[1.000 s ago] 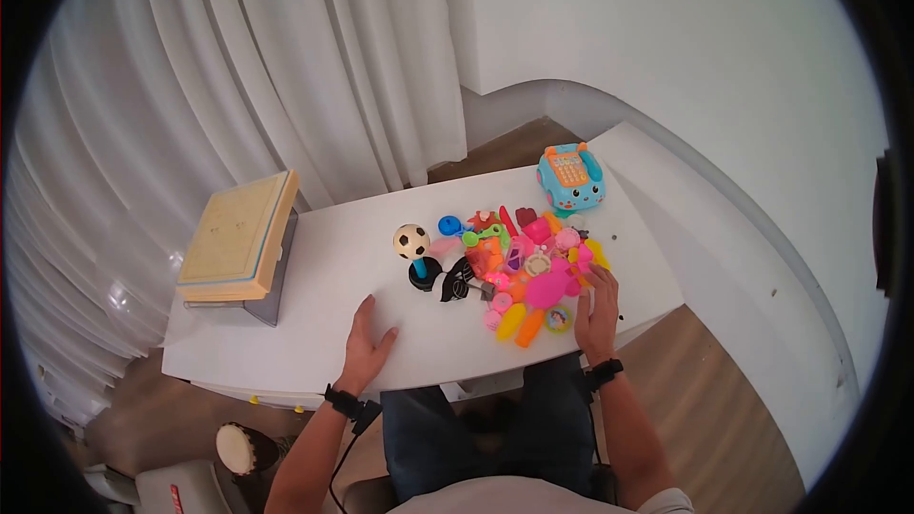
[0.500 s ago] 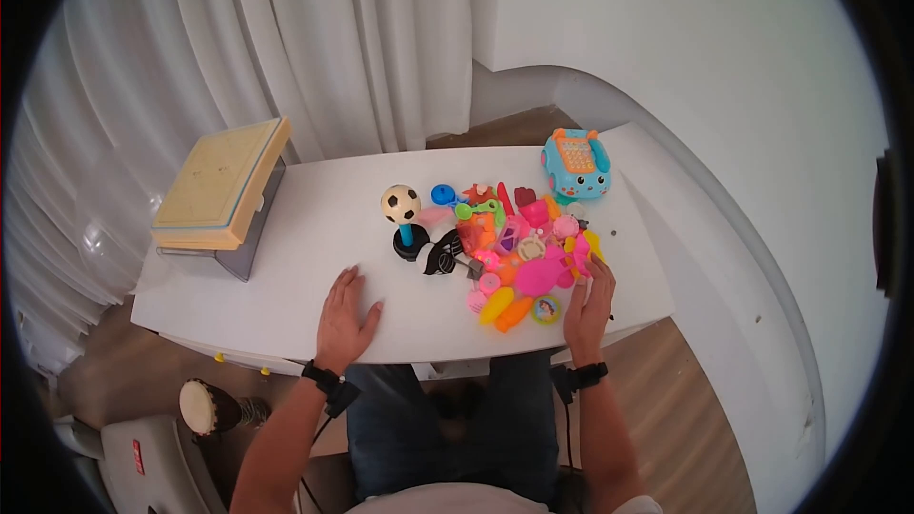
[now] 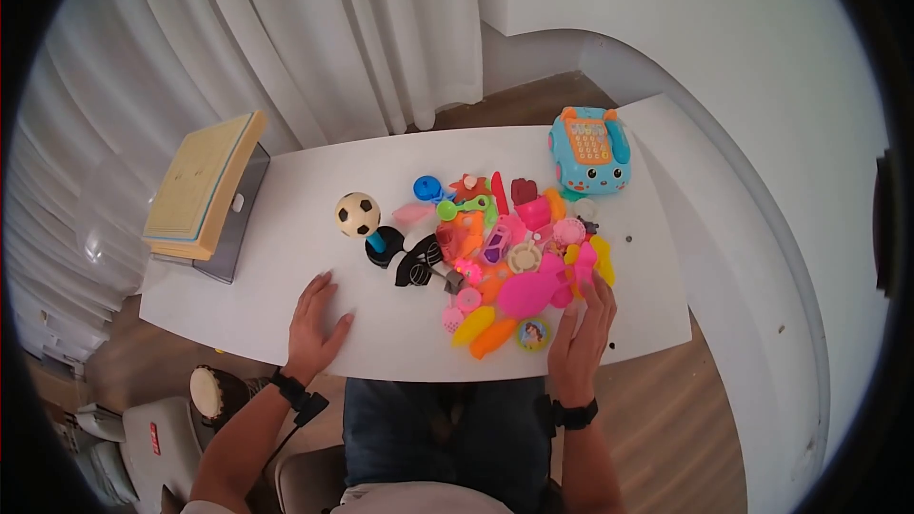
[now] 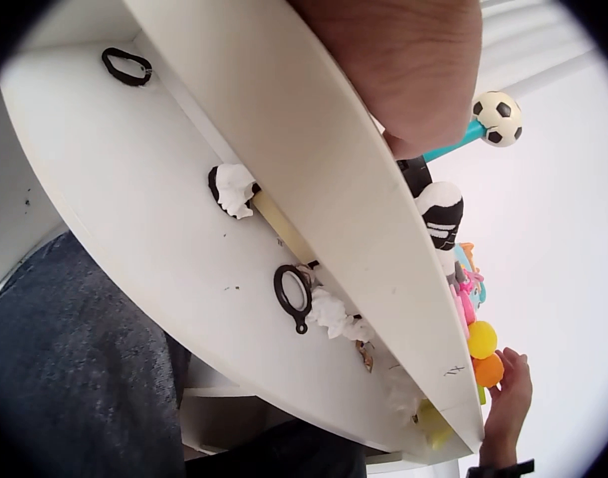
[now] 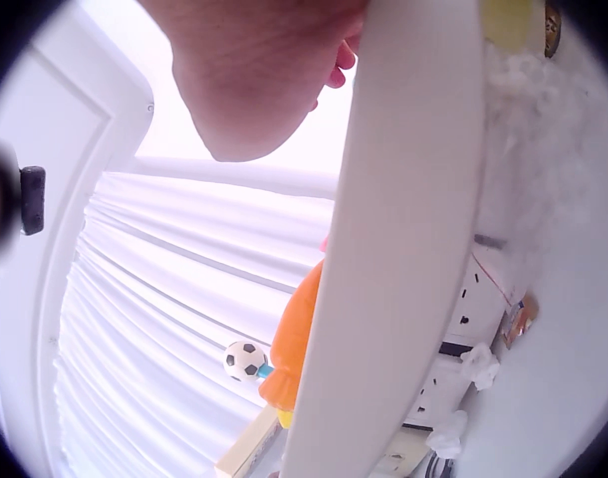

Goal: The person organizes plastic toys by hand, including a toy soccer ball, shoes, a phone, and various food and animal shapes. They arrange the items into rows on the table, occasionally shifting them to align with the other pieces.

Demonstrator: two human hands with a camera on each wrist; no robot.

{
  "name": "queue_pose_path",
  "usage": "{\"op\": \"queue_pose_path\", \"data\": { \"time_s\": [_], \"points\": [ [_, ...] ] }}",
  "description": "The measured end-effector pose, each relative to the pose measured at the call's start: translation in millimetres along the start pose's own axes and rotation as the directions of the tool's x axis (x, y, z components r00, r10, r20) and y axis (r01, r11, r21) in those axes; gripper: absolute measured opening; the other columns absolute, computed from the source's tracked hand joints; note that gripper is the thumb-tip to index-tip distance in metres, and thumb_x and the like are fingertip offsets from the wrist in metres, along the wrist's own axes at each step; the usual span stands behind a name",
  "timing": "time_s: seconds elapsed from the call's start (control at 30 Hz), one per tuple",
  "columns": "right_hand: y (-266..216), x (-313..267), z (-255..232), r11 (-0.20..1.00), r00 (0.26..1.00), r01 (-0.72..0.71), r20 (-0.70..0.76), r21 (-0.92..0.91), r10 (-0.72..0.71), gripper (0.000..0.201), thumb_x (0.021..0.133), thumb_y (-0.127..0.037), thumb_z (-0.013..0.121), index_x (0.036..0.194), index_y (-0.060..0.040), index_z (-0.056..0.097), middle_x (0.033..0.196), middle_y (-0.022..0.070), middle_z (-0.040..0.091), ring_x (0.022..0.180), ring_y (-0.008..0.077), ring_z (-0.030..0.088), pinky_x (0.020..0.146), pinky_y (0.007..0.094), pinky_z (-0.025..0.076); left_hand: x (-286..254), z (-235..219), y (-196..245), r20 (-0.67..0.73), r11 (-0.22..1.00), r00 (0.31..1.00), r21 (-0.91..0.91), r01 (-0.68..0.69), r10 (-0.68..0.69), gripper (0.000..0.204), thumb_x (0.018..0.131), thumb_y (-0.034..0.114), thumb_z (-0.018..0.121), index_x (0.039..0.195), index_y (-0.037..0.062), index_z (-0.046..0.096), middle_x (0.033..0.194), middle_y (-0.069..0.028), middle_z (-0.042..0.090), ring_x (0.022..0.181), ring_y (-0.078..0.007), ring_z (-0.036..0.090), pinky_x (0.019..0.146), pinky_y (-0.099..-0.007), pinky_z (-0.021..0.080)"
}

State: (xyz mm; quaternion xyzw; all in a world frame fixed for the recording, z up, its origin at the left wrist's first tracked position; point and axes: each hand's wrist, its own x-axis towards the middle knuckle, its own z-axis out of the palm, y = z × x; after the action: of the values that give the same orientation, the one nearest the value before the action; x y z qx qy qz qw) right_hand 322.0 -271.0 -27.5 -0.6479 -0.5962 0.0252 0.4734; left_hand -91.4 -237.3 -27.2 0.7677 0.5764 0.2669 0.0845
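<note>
My left hand (image 3: 316,328) lies at the front of the white table (image 3: 400,347), fingers straight and thumb spread, with nothing in it. My right hand (image 3: 583,338) rests at the right front side of a toy heap, fingers extended right at a pink toy (image 3: 585,266). A big pink piece (image 3: 528,290), a yellow piece (image 3: 473,326), an orange piece (image 3: 494,337) and a round picture disc (image 3: 533,333) lie to its left. Nearer my left hand stand a small football (image 3: 358,215) on a blue stem with a black base (image 3: 385,247), and a black-and-white shoe-like toy (image 3: 417,262).
A blue toy telephone (image 3: 590,150) stands at the back right corner. At the left is a box with a cream lid (image 3: 202,186). A small drum (image 3: 211,392) is on the floor. Beneath the tabletop, crumpled white tissue (image 4: 236,187) and a black ring (image 4: 292,299) lie on a shelf.
The head view has shifted, so the football, box and left hand appear further left. Relative to the toys, both hands keep nearly the same places. Nothing has been picked up.
</note>
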Motion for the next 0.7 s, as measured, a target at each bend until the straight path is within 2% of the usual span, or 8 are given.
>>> {"op": "queue_pose_path", "data": {
  "time_s": [0.27,0.33,0.53,0.6,0.7],
  "points": [
    [0,0,2,1.000,1.000,-0.008,-0.004,-0.007,0.008,0.039,0.108,-0.012,0.054,0.143,0.0052,0.054,0.152,0.0283,0.053,0.143,0.0490,0.046,0.119,0.0554,0.039,2,-4,2,-0.017,0.999,1.000,-0.043,0.004,-0.005,0.054,0.093,0.017,0.078,0.140,0.0012,0.059,0.158,-0.0196,0.055,0.148,-0.0411,0.049,0.122,-0.0502,0.043],
    [-1,0,3,1.000,1.000,0.001,-0.021,-0.014,-0.001,0.038,0.108,-0.011,0.054,0.143,0.0053,0.054,0.152,0.0279,0.053,0.143,0.0483,0.047,0.119,0.0550,0.039,2,-4,4,-0.002,0.997,0.999,-0.067,0.033,-0.033,0.053,0.093,0.018,0.078,0.139,0.0012,0.059,0.157,-0.0196,0.055,0.148,-0.0415,0.049,0.121,-0.0506,0.043],
    [4,-5,8,0.998,0.997,0.012,-0.075,-0.061,-0.017,0.038,0.109,-0.012,0.052,0.144,0.0051,0.054,0.152,0.0277,0.054,0.144,0.0463,0.047,0.119,0.0531,0.040,-2,-2,1,-0.009,0.999,1.000,-0.039,0.003,-0.003,0.052,0.097,0.023,0.074,0.141,-0.0003,0.057,0.159,-0.0203,0.051,0.151,-0.0418,0.045,0.120,-0.0514,0.041],
    [5,-6,10,0.996,0.995,-0.018,-0.104,-0.091,0.009,0.038,0.113,-0.017,0.050,0.144,0.0041,0.054,0.154,0.0264,0.051,0.145,0.0420,0.049,0.121,0.0493,0.039,-5,1,-1,-0.020,0.999,1.000,-0.042,-0.005,0.005,0.053,0.098,0.024,0.072,0.141,-0.0013,0.056,0.160,-0.0213,0.049,0.151,-0.0419,0.044,0.121,-0.0514,0.040],
    [9,-7,13,0.990,0.991,-0.058,-0.125,-0.131,0.042,0.039,0.113,-0.018,0.049,0.145,0.0040,0.054,0.155,0.0262,0.051,0.145,0.0413,0.049,0.121,0.0486,0.038,-6,2,-4,-0.031,0.999,0.999,-0.026,-0.031,0.030,0.053,0.099,0.024,0.071,0.141,-0.0029,0.055,0.160,-0.0229,0.048,0.152,-0.0423,0.042,0.122,-0.0516,0.038]
  ]
}}
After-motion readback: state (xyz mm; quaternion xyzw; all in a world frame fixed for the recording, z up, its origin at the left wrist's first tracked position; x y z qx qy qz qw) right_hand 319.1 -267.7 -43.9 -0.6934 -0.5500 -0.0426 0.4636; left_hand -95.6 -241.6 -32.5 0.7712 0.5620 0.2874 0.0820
